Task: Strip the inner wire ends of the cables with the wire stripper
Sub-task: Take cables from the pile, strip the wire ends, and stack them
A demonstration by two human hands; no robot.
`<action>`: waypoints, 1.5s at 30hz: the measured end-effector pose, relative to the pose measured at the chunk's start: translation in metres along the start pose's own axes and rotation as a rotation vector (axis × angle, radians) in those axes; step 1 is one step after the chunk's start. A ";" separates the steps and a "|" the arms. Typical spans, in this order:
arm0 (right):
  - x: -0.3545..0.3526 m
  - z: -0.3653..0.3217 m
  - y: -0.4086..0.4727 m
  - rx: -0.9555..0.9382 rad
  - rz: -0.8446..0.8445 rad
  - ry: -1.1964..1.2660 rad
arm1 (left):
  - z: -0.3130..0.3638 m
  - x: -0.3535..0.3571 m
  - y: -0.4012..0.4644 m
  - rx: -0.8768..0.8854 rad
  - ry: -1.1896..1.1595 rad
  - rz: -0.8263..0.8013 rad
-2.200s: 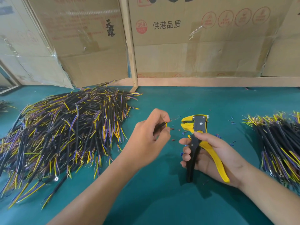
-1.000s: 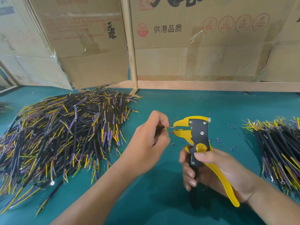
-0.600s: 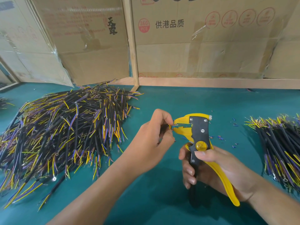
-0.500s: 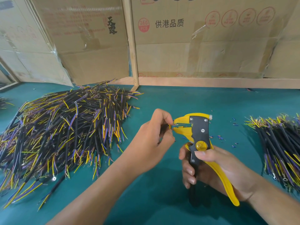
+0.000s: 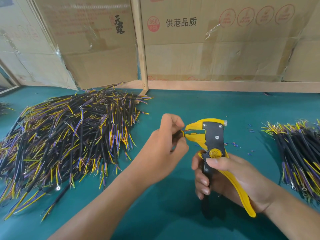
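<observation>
My left hand [image 5: 166, 146] pinches a short black cable [image 5: 178, 134] and holds its thin inner wire ends in the jaws of the wire stripper [image 5: 210, 139]. The stripper is yellow and black and stands upright over the green table. My right hand [image 5: 230, 181] grips its two handles from below, thumb under the round yellow knob. Most of the cable is hidden inside my left fist.
A large heap of black cables [image 5: 65, 139] with yellow, blue and purple inner wires lies at the left. A smaller pile of cables [image 5: 299, 153] lies at the right edge. Small bits of cut insulation [image 5: 242, 146] dot the table [image 5: 173, 213]. Cardboard boxes [image 5: 207, 40] wall off the back.
My right hand raised the stripper upright and brought its jaws to the cable. My left hand fed the wire ends into the jaws, where they stay.
</observation>
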State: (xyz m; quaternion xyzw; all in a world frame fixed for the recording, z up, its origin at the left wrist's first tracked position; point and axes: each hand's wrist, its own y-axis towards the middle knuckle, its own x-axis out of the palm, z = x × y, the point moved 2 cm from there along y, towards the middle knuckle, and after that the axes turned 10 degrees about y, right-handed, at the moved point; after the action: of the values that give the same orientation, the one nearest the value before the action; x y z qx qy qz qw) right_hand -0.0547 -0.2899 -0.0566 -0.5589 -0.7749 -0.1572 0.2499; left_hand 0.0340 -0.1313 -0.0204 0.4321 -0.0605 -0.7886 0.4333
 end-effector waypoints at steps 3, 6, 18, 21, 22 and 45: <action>0.001 0.001 0.001 0.007 0.013 0.008 | -0.001 0.000 0.000 0.001 0.001 -0.019; 0.002 0.001 0.001 0.018 0.032 0.012 | -0.001 0.000 0.000 -0.005 0.004 -0.038; 0.004 0.000 -0.001 0.058 0.056 0.000 | 0.000 -0.005 0.001 -0.017 -0.034 -0.096; 0.004 -0.001 -0.001 0.055 0.060 0.002 | 0.000 -0.005 0.000 -0.049 -0.060 -0.076; 0.003 -0.001 -0.001 0.056 0.063 0.005 | 0.000 -0.005 0.000 -0.060 -0.076 -0.074; 0.001 -0.002 0.001 0.021 0.110 0.108 | -0.008 -0.007 0.005 -0.190 -0.262 0.038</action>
State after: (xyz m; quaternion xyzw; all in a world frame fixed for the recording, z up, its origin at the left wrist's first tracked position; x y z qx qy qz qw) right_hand -0.0539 -0.2902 -0.0545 -0.5885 -0.7302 -0.1649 0.3053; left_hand 0.0447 -0.1270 -0.0189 0.2817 -0.0499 -0.8319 0.4755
